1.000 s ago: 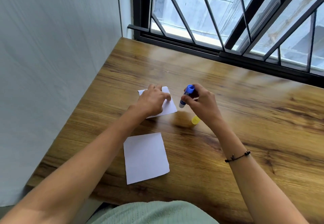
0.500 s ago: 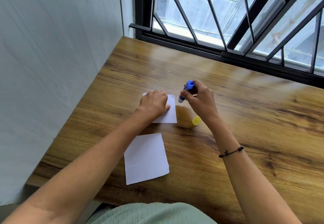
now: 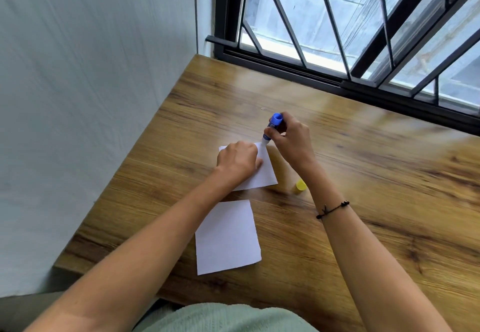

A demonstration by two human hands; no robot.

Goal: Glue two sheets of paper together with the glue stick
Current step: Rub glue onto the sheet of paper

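I'm gripping the glue stick (image 3: 272, 126) in my right hand (image 3: 292, 140), its tip touching the far sheet (image 3: 263, 173), which my left hand (image 3: 237, 161) is pressing flat. The near sheet (image 3: 227, 238) and yellow cap (image 3: 300, 184) are lying on the worktop (image 3: 376, 188).

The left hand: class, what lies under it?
The left hand presses flat on the far paper sheet, which lies on the table. The sheet's covered part cannot be seen, so any glue there is unknown.
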